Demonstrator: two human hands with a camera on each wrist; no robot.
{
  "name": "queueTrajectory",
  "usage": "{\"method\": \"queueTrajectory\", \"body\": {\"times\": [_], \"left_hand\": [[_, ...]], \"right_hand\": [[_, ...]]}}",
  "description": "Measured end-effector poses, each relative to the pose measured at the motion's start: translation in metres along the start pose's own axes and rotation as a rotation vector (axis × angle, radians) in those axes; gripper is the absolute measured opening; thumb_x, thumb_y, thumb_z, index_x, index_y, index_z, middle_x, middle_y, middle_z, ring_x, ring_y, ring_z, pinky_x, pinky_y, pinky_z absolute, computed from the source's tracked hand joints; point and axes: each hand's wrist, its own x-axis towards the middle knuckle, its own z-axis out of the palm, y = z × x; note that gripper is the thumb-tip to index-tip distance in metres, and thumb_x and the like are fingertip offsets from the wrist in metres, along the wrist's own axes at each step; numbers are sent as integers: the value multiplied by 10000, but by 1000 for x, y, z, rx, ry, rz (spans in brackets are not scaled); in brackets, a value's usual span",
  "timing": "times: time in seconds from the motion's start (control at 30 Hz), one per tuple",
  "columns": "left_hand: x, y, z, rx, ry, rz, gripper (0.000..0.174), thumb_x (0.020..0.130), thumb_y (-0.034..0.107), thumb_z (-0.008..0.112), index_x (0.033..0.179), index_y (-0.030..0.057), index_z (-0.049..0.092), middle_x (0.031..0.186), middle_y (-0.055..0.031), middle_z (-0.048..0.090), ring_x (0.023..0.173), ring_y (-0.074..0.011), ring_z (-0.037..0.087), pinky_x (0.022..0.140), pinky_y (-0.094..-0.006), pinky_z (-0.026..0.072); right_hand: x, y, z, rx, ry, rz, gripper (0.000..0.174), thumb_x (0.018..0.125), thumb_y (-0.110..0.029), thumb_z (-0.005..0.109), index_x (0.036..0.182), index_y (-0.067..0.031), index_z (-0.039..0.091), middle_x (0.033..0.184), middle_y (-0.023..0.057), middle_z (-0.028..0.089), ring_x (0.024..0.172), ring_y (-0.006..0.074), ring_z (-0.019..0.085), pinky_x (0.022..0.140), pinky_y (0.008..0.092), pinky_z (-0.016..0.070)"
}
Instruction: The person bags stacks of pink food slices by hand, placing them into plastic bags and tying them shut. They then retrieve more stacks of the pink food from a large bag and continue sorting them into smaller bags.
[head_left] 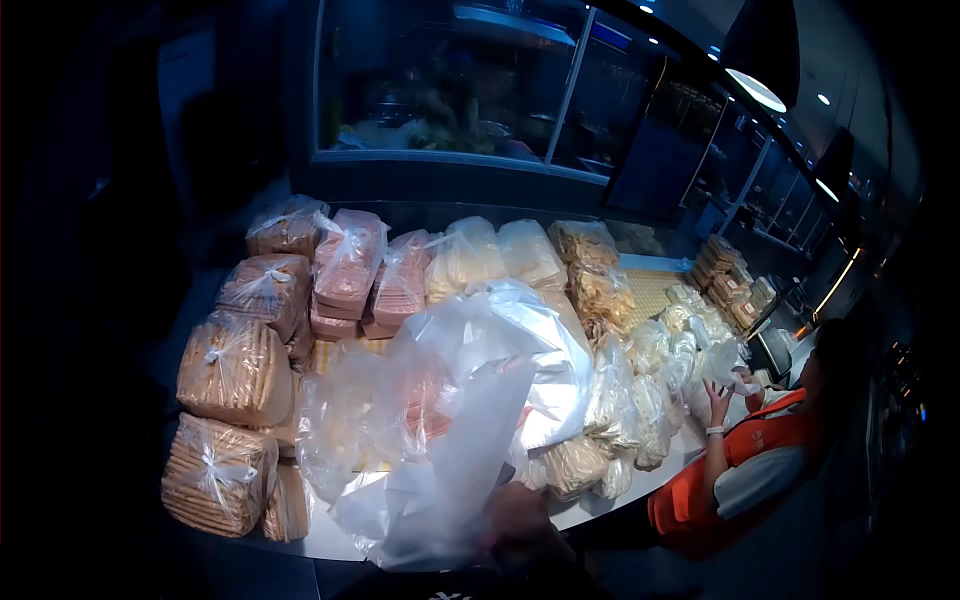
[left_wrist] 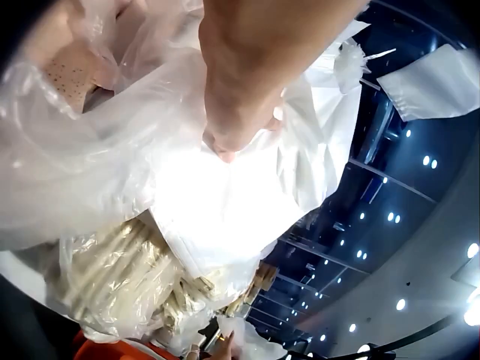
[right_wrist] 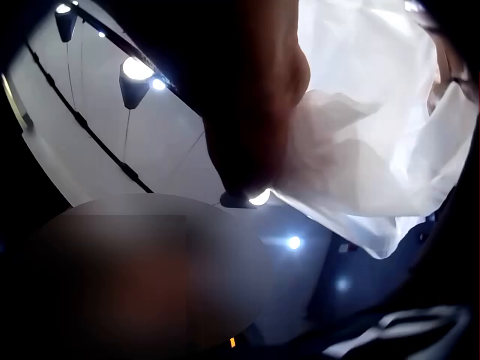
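Large translucent white plastic bags (head_left: 480, 400) bulge over the near middle of the table in the head view. In the left wrist view my left hand (left_wrist: 244, 82) reaches down from the top, its fingers curled into a bright white bag (left_wrist: 217, 202); the head view does not show this hand. Blurred and dark, my right hand (head_left: 518, 520) is at the near edge of the bags in the head view. The right wrist view has my right hand (right_wrist: 259, 120) pinching the edge of a white plastic sheet or bag (right_wrist: 360, 157), which hangs to its right.
Tied bags of brown slices (head_left: 235, 370) line the left side, with pink packs (head_left: 348, 262) and pale packs (head_left: 470, 252) behind. Small clear packets (head_left: 650, 400) lie to the right. A person in an orange vest (head_left: 735, 470) handles a bag at the right side.
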Motion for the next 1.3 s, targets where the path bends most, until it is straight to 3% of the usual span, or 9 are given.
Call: {"method": "queueTrajectory", "body": {"times": [0.13, 0.27, 0.37, 0.43, 0.63, 0.87, 1.0, 1.23, 1.3], "left_hand": [[-10, -12, -19, -28, -43, 127, 628, 995, 511, 461, 1373, 10, 487, 1382, -208, 514, 1320, -345, 456, 1123, -435, 334], [-84, 7, -146, -1543, -614, -330, 839, 963, 707, 237, 1409, 33, 460, 1299, -130, 599, 1151, -223, 603, 996, -354, 461], [-155, 2, -225, -1736, -850, -451, 886, 940, 742, 230, 1426, 33, 444, 1298, -136, 597, 1122, -201, 604, 942, -334, 478], [-195, 1, -237, -1550, -981, -208, 866, 919, 732, 369, 1479, 72, 380, 1324, -116, 575, 1182, -211, 557, 999, -345, 436], [-263, 36, -268, -1452, -277, -201, 1156, 700, 355, 872, 1542, 48, 142, 1509, -139, 327, 1363, -264, 359, 1147, -434, 277], [-286, 46, -278, -277, 355, -441, 890, 724, 234, 851, 1439, 23, 365, 1328, -193, 411, 1186, -318, 478, 1035, -427, 391], [-301, 61, -318, 83, 515, -56, 612, 693, 159, 813, 1237, 30, 562, 1229, -166, 536, 1157, -370, 500, 1034, -441, 378], [-333, 13, -315, -402, 233, -256, 368, 742, 101, 725, 1091, 12, 653, 1033, -178, 650, 998, -361, 624, 878, -371, 484], [-340, -4, -320, -551, 236, -334, 197, 786, 43, 672, 977, -6, 677, 890, -142, 673, 816, -206, 653, 734, -307, 502]], "right_hand": [[-14, -31, -20, 330, -200, 386, 30, 871, -35, 617, 872, -22, 643, 806, 123, 615, 748, 287, 611, 745, 363, 492], [-90, 78, -29, 4, 5, 788, 110, 909, -68, 634, 942, 36, 624, 784, 56, 596, 748, 97, 530, 667, 263, 442], [-136, 111, -38, 488, 117, 926, 192, 901, -43, 659, 1074, 39, 644, 971, 36, 649, 934, 85, 571, 823, 235, 459], [-115, 95, -34, 774, 346, 953, 133, 933, -44, 571, 1023, 30, 636, 893, 42, 660, 838, 88, 610, 733, 221, 463], [-122, 168, -12, 711, 323, 1104, 205, 970, -127, 523, 1041, 25, 641, 890, 73, 679, 781, 134, 656, 696, 274, 519], [-126, 146, 77, 911, 317, 1099, 231, 974, -150, 520, 1070, 26, 634, 924, 75, 684, 804, 144, 662, 722, 281, 528], [-142, 118, 115, 946, 288, 1150, 247, 976, -163, 518, 1087, 27, 629, 943, 76, 687, 816, 150, 666, 737, 285, 532], [-117, 103, 165, 874, 374, 1130, 277, 979, -186, 515, 1117, 28, 622, 976, 77, 692, 839, 161, 673, 764, 292, 541], [-101, 118, 166, 924, 422, 1135, 285, 980, -193, 515, 1126, 29, 620, 985, 78, 693, 845, 164, 675, 772, 294, 543]]}}
